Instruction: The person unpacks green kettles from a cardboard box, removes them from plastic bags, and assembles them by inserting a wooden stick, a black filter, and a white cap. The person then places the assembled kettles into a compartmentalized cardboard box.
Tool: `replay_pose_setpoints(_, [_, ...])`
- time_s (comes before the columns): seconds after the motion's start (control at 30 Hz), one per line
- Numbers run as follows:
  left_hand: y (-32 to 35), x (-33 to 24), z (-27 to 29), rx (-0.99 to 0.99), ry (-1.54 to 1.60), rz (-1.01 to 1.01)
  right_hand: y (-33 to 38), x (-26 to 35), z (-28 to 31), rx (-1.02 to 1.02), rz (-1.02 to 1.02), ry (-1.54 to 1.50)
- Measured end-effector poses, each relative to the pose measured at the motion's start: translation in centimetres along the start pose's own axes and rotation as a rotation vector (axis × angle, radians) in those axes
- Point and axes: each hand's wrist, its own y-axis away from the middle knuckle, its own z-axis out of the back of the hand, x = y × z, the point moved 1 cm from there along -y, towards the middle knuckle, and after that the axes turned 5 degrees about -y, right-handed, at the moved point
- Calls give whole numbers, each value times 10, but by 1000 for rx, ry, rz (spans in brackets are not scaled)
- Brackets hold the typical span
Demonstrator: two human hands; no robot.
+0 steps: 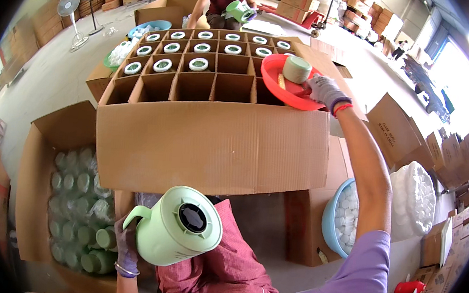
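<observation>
A pale green thermos jug (178, 227) rests above my lap, tilted so that the round opening with a black centre faces up. My gloved left hand (128, 237) is closed on it beside the curved handle. Away to the right, my gloved right hand (327, 92) reaches over the rim of a red basin (293, 100). Its fingers are curled down into the basin, and what they hold is hard to make out. A green cup-like lid (297, 70) and a yellowish stick-shaped piece (282, 82) are in the basin next to that hand.
Ahead stands a large divided carton (212, 145), its far cells holding white-rimmed green jugs. At lower left, a carton (35, 197) holds plastic-wrapped green parts. A blue basin (328, 220) of white pieces stands right. Across the carton, another person (226, 2) holds a green jug.
</observation>
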Motion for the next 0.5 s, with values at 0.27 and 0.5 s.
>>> replay_pose_setpoints(0.27, [-15,-16,0,228,-48,190,45,37,46,-159,-107,-731])
replay_pose_setpoints(0.5, [-29,-43,-20,495,340,404,191,266,55,-461,1250,-462])
